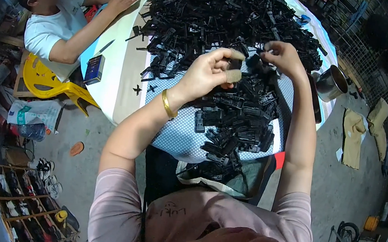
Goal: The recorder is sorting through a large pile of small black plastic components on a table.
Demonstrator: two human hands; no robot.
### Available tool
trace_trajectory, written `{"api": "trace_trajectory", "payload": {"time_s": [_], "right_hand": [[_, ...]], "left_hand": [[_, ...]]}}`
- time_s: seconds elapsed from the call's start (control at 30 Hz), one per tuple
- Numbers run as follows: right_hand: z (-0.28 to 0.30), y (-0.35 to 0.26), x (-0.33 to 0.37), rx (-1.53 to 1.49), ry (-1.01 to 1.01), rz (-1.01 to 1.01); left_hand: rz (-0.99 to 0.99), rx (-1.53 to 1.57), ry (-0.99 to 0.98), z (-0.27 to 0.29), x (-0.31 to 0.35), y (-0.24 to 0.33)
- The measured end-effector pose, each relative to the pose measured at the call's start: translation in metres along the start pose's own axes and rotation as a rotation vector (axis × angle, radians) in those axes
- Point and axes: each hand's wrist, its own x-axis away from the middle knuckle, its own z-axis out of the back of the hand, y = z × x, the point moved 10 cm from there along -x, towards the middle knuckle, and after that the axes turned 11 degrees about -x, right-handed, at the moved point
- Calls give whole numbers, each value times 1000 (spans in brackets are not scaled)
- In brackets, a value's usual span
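Note:
A small black plastic part [235, 64] sits between the thumb and forefinger of my left hand [205, 75], whose tips wear tan coverings. A gold bangle circles that wrist. My right hand [284, 59] is bent at the pile's near right side, its fingertips closed on a dark piece blurred against the parts behind it. Beyond both hands spreads a big heap of black plastic parts [207, 17]. Below them lies a smaller group of blocky black parts [238, 122] on the dotted cloth [177, 136], reaching the table's near edge.
A person [51, 29] sits at the left, one arm resting on the table. A dark box [94, 69] and a pen-like object [107, 46] lie near that arm. At the right stands a metal pot [331, 83]. An open bag [245, 179] with black parts is at my lap.

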Motion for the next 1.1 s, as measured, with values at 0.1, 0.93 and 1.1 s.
{"api": "trace_trajectory", "payload": {"time_s": [0.1, 0.93, 1.1], "right_hand": [[1, -22, 3, -432, 119, 104], [-40, -99, 39, -819, 40, 402], [-52, -90, 38, -818, -77, 169]], "left_hand": [[-136, -320, -45, -8, 4, 14], [-272, 103, 269, 27, 5, 27], [-295, 47, 250, 25, 9, 33]]}}
